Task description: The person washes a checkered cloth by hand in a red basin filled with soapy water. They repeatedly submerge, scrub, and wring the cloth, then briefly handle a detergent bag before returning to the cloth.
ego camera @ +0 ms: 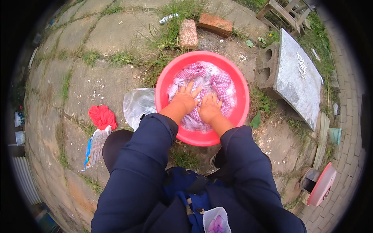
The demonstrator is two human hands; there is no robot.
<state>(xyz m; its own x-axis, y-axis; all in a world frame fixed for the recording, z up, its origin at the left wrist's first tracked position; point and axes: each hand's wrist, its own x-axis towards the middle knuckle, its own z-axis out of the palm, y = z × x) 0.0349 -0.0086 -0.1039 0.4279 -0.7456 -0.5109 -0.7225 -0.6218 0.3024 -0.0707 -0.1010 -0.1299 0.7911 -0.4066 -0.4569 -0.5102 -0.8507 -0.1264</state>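
Observation:
A red plastic basin (242, 90) stands on the ground before me, with soapy, foamy water in it. Pink-and-white checked cloth (223, 84) lies bunched and wet in the suds, and part of it looks paler. My left hand (186, 97) presses flat on the cloth, fingers spread. Beside it, my right hand (210, 108) rests on the checked fabric with its fingers apart. Neither hand visibly grips the cloth. The two hands are close together, thumbs almost touching. Water and foam hide the basin's bottom.
Left of the basin lie a clear plastic bag (137, 106), a crumpled red cloth or bag (102, 116) and a printed plastic packet (94, 147). Beyond it sit two bricks (188, 34). A stone slab (298, 78) leans on a concrete block (266, 67) at right.

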